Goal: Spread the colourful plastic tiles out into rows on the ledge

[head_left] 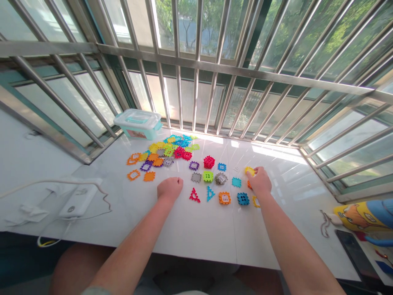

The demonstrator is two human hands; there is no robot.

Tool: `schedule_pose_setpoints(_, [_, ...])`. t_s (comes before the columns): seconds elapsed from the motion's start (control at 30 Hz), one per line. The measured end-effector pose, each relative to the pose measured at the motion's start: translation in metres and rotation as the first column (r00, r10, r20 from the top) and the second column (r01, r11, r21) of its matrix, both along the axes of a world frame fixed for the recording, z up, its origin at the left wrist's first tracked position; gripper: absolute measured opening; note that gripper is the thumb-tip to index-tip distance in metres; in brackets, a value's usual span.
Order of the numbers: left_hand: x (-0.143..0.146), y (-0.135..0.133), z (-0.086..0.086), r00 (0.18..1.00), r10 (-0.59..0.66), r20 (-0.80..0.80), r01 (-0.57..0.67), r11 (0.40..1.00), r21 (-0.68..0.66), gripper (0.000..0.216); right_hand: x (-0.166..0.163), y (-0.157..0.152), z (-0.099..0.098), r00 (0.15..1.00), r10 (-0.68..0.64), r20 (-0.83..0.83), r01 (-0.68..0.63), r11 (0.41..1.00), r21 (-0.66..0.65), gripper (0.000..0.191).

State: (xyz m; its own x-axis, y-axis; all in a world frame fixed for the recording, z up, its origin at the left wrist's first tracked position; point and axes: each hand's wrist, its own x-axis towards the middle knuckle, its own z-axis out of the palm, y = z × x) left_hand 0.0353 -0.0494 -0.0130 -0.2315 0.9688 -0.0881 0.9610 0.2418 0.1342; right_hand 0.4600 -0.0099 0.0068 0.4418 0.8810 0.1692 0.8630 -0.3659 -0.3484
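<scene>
Resting fisted on white sill, L hand empty; R hand pinching yellow block w/ fingertips

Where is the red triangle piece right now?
In the head view, the red triangle lies on the white tabletop, just right of the left hand, beside the blue triangle.

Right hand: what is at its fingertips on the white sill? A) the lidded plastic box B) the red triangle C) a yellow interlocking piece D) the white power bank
C: the right hand is curled over a yellow piece at its fingertips, while the red triangle lies nearer the closed left hand.
</scene>
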Motion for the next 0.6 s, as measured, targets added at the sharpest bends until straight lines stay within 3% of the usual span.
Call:
schedule_pose_setpoints(0.2, [-0.001,0.0,0.0,1.0,-0.007,0.014,0.007,1.0,0.004,0.056,-0.001,-0.003,0.005,0.999,0.031,-0.017,-0.031,0.998,0.049,0.031])
schedule_pose_setpoints(0.33, [-0.001,-0.001,0.003,1.0,-0.012,0.02,0.012,1.0,0.0,0.056,-0.012,-0.02,0.02,0.996,0.08,-0.025,-0.076,0.985,0.155,0.027])
schedule_pose_setpoints(0.5, [0.0,-0.002,0.009,0.999,-0.002,0.043,0.003,1.0,-0.014,0.055,-0.056,-0.084,0.04,0.977,0.197,-0.082,-0.168,0.946,0.278,0.027])
schedule_pose_setpoints(0.6, [0.0,-0.003,0.011,0.998,0.005,0.055,-0.004,1.0,-0.014,0.055,-0.091,-0.142,0.031,0.929,0.331,-0.164,-0.282,0.923,0.263,0.028])
